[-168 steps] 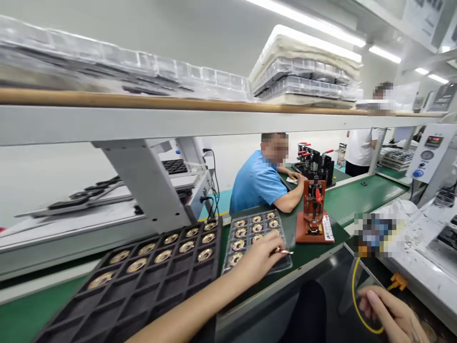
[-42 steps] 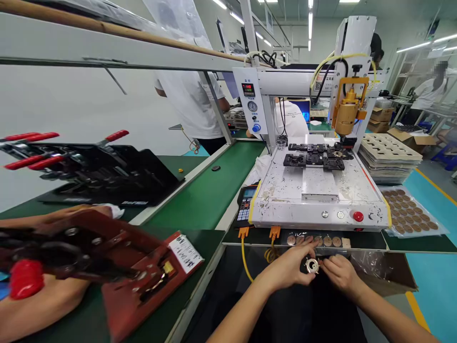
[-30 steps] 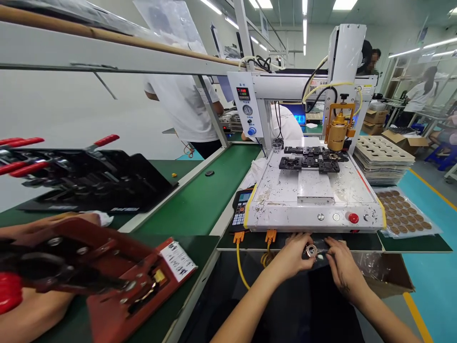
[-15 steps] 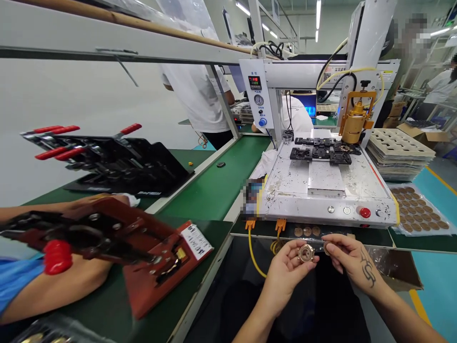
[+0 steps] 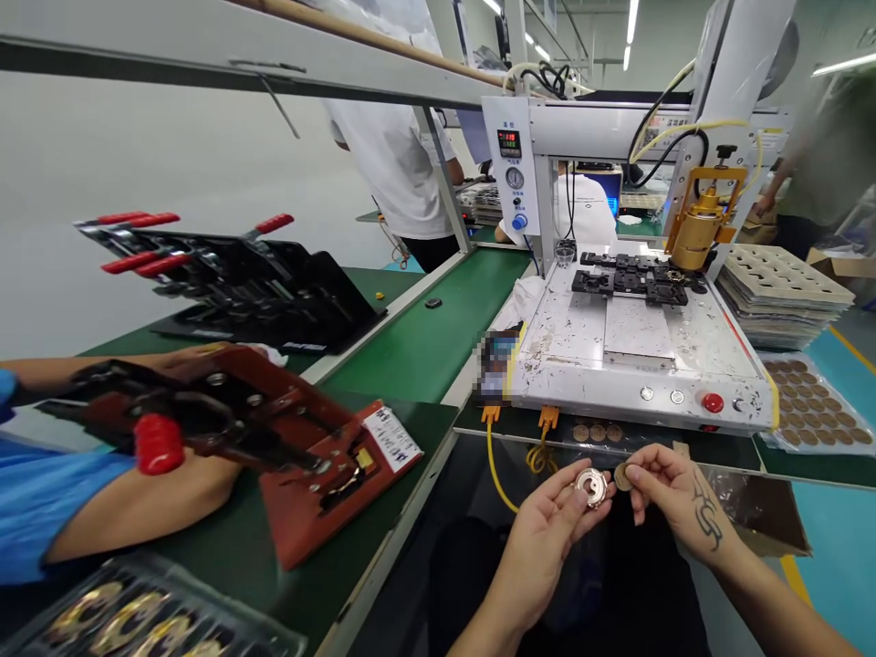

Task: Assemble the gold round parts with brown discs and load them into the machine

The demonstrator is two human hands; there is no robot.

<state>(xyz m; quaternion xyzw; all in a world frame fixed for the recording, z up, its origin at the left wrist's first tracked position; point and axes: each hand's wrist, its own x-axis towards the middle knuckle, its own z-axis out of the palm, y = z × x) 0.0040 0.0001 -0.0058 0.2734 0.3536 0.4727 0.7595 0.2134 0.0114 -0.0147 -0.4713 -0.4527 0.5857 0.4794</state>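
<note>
— Metal ring part [image 5: 590,484] rests on my left hand's [image 5: 547,529] cupped fingertips, below the dispensing machine [image 5: 640,342].
— Right hand [image 5: 667,497]?
— Pinching a small brown disc [image 5: 622,475]. Both look light, rigid; grip edges.

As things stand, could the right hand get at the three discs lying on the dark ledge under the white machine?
Probably yes. The right hand hovers just below the three discs, with nothing between them, though its fingertips already pinch a small disc.
</note>
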